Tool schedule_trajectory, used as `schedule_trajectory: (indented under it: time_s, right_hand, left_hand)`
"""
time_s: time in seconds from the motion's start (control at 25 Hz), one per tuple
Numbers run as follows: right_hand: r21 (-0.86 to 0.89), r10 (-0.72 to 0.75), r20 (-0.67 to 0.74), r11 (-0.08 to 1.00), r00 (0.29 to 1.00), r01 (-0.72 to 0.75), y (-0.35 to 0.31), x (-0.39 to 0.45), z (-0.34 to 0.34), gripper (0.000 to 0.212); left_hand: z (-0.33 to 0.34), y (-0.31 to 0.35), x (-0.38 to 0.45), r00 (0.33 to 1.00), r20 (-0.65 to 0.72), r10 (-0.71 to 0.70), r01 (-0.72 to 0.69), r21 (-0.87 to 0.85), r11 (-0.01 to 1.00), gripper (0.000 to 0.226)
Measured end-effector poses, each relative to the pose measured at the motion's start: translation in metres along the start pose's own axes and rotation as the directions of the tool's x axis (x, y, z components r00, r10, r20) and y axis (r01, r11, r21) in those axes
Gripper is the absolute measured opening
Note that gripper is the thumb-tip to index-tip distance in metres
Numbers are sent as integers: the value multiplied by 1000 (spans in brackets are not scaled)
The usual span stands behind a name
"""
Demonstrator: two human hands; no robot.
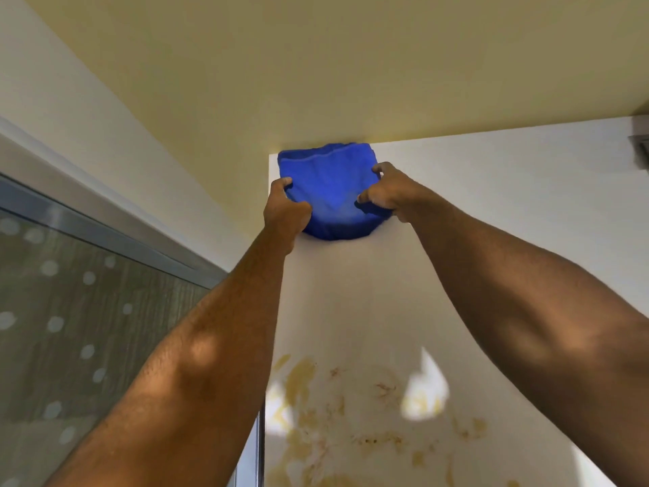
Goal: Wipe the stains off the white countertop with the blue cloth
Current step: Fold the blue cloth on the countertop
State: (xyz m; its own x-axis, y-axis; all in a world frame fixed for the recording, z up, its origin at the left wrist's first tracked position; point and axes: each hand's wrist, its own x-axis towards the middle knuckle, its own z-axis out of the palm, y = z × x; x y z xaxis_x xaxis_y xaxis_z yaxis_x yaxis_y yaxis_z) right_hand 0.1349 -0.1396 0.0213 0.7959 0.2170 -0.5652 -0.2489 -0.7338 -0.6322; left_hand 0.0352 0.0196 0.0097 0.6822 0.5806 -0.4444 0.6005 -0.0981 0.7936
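The blue cloth (330, 186) lies bunched at the far left corner of the white countertop (491, 212), against the yellow wall. My left hand (284, 209) grips the cloth's left edge at the counter's side. On the cloth's right edge, my right hand (389, 191) pinches the fabric. Yellow and brown stains (351, 416) spread over the near part of the countertop, well below the cloth, with both forearms reaching over them.
A yellow wall (316, 65) rises behind the counter. To the left, a frosted glass panel (70, 328) with white dots sits in a grey frame. A grey object (641, 142) shows at the far right edge. Sunlight patches fall on the stained area.
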Motion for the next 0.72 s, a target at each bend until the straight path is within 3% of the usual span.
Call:
schedule_trajectory:
  time_s: [0.12,0.24,0.32,0.52,0.72]
  right_hand:
    - [69,-76,42,995,996,73,7,3,2,70]
    - [365,-68,39,930,997,49,11,-1,-3,49]
    - [472,-55,13,880,998,42,14,-7,-15,37]
    - [397,-41,-159,912,986,102,37,-50,-79,28]
    - [371,-8,-360,916,933,151,108,-116,-135,31]
  left_hand:
    - [-4,-1,0,999,35,5,-4,-22,1000,48]
    - [-7,7,-5,998,58,-7,11,-69,998,47]
    - [-6,17,-10,999,54,-7,13,-110,994,50]
    - [23,52,-47,987,151,62,-34,-182,983,56]
    - [82,60,-135,945,280,169,-124,-172,977,57]
